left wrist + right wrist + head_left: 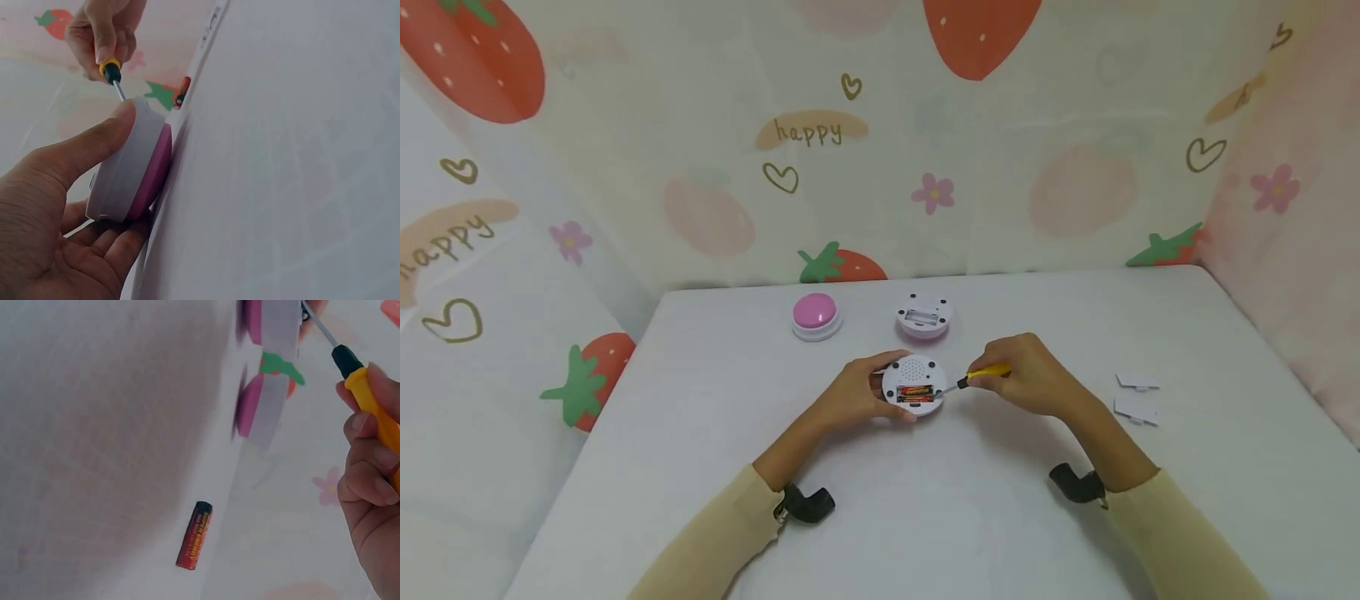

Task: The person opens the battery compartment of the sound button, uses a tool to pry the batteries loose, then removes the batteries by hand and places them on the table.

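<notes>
While your left hand (859, 392) grips an upturned button (913, 371) at mid-table in the head view, your right hand (1026, 375) holds a yellow screwdriver (994, 371), tip at the batteries (915, 393). Your table (940, 517)'s far edge runs behind a pink button (815, 310) and a second upturned one; bare tabletop separates your right hand from two covers (1137, 412). Left wrist: your thumb's on the white rim, fingers under the pink side. Right wrist: your fingers wrap the handle; loose battery (195, 535) lies apart from the buttons.
</notes>
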The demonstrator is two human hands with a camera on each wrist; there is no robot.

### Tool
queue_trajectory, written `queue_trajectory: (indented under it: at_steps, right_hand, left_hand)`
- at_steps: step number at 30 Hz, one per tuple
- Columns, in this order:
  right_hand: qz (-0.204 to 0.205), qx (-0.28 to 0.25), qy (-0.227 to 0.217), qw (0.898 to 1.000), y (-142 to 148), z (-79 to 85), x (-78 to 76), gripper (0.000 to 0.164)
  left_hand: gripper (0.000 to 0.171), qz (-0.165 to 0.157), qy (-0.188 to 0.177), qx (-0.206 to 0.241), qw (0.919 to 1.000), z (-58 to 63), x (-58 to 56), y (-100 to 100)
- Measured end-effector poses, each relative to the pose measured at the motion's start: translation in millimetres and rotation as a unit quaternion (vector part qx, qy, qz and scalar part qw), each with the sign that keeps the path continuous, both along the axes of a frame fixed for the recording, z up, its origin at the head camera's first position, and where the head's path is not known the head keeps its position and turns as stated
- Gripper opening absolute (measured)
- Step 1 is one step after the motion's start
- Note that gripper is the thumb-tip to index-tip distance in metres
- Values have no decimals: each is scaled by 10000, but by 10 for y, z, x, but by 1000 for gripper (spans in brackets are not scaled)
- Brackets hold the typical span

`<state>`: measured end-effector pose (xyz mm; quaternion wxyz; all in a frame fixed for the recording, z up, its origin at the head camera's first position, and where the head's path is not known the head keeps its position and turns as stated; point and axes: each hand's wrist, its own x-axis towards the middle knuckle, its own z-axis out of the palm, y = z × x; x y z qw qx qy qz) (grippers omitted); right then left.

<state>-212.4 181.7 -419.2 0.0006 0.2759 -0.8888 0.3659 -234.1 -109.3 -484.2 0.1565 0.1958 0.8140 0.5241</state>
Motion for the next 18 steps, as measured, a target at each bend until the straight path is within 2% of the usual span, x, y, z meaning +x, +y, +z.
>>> queue_trajectory:
  at_steps: [7, 13, 18]
  right_hand:
    - [-196, 88, -395, 9990, 58, -42, -38, 9]
    - [-222, 144, -764, 9967, 74, -74, -49, 8]
    - [-242, 210, -689, 9971, 77, -56, -61, 8]
  left_hand:
    - [95, -101, -13, 118, 9999, 11, -13, 12]
    - [96, -21, -123, 14, 9999, -22, 4, -9]
    - [95, -4, -81, 92, 9999, -15, -6, -7]
